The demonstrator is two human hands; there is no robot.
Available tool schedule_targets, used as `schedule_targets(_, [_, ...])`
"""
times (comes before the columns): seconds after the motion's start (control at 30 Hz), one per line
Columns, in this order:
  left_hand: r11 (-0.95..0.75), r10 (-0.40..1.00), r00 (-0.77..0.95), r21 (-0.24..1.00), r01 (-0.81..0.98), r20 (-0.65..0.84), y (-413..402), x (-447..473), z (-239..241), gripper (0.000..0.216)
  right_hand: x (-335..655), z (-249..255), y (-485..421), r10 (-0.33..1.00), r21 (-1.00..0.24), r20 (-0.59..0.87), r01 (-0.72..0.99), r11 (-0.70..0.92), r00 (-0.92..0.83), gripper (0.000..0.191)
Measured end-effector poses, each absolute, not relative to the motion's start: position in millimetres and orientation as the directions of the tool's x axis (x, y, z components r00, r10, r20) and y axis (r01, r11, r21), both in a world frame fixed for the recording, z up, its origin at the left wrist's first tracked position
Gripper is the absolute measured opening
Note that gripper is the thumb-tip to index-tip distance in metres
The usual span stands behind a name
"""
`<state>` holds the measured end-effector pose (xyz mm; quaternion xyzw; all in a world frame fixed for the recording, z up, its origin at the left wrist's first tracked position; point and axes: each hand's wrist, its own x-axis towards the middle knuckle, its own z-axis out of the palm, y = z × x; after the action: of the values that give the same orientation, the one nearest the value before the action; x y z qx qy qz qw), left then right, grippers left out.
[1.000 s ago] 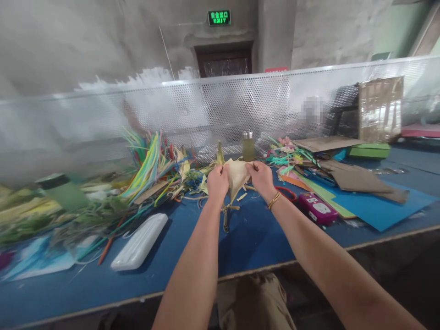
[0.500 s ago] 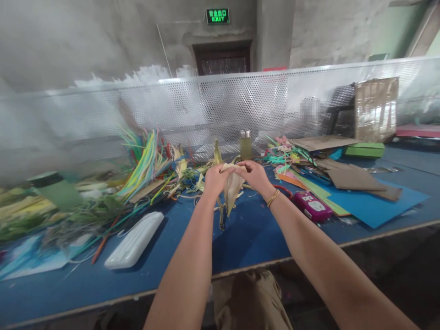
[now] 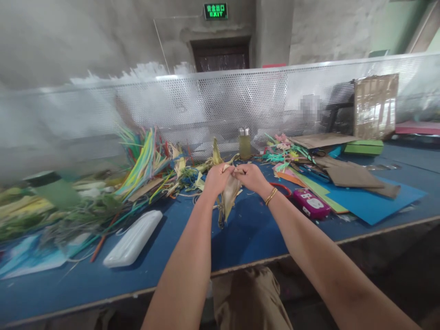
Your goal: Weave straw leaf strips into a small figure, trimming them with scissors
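Note:
A pale, dry corn husk point(image 3: 229, 195) hangs over the blue table point(image 3: 247, 236), folded narrow, its tip pointing down. My left hand point(image 3: 216, 178) and my right hand point(image 3: 252, 176) are both closed on its top edge, fingers pinched together and nearly touching each other. A gold bracelet point(image 3: 271, 196) sits on my right wrist. Under the husk a small tied straw piece point(image 3: 220, 219) is partly hidden.
A heap of coloured strips and husks point(image 3: 144, 169) lies to the left, with a white case point(image 3: 133, 239) nearer me. A glass bottle point(image 3: 244, 143) stands behind my hands. To the right are a magenta box point(image 3: 311, 203), blue paper point(image 3: 374, 199) and cardboard point(image 3: 350, 176). A perforated metal screen point(image 3: 240, 105) runs along the back.
My hands have come together, folding the spread husk into a narrow hanging shape. The view has shifted slightly.

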<state>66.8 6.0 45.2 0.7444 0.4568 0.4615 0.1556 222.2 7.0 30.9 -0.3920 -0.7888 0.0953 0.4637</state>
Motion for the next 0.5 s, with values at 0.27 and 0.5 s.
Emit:
schedule_targets(0.27, [-0.349,0.932,-0.024,0.914,0.206,0.362,5,74,44,0.022,216,37,-6,0.501,-0.218,0.812,0.641,0.736,-0.299,0.031])
schedule_targets(0.5, [-0.34,0.94,0.011,0.938,0.062,0.34,2,77,44,0.029,220,33,1,0.607,-0.427,0.787,0.615,0.663,-0.108,0.032])
